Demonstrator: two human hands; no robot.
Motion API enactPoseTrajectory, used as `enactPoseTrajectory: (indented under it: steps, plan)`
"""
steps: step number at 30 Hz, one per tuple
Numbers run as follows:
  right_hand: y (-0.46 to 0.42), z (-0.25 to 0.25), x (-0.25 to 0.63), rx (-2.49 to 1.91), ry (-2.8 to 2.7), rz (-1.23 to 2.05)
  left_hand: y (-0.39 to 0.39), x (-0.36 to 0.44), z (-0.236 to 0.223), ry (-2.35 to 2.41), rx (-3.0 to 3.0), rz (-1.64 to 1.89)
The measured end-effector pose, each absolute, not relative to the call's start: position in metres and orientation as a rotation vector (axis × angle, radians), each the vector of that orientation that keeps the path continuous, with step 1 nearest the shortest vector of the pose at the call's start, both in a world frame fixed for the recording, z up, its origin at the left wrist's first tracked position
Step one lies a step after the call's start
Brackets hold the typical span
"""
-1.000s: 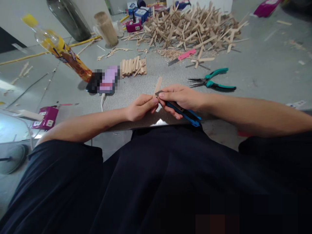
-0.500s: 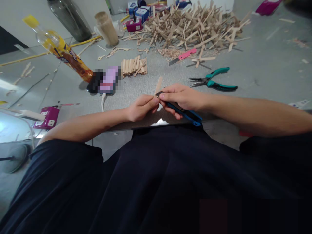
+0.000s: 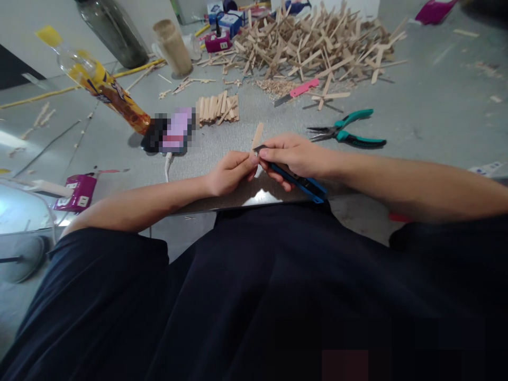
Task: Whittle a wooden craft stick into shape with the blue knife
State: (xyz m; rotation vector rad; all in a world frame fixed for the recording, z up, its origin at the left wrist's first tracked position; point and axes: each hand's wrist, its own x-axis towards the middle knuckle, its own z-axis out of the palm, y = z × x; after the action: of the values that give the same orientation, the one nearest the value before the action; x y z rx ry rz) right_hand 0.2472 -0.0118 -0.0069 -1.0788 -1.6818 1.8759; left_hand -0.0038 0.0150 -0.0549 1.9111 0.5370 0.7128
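Between the fingers of my left hand (image 3: 233, 172) is a flat wooden craft stick (image 3: 257, 135), its rounded end pointing away from me. My right hand (image 3: 294, 156) is closed around a blue utility knife (image 3: 313, 189), whose handle sticks out below the palm toward me. The dark blade lies against the stick, right by my left thumb. Both hands meet just above the table's near edge. My fingers partly hide the blade tip and the lower part of the stick.
Long-nose pliers (image 3: 349, 132) lie to the right. Farther back are a pink-handled saw blade (image 3: 297, 92) and a large heap of craft sticks (image 3: 313, 45). A bundle of short sticks (image 3: 219, 108), a phone (image 3: 177, 129) and a drink bottle (image 3: 105, 84) stand left of centre.
Both hands keep their grip on the stick and knife. The knife has shifted very slightly up and left; everything else stays put.
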Motion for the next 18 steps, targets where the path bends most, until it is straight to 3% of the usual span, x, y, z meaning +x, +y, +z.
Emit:
enactPoseTrajectory:
  steps: [18]
  plan:
    - [-0.0084, -0.0101, 0.2456, -1.097, -1.660, 1.788, 0.0156, -0.0048, -0.0545, 0.577, 1.902, 0.675]
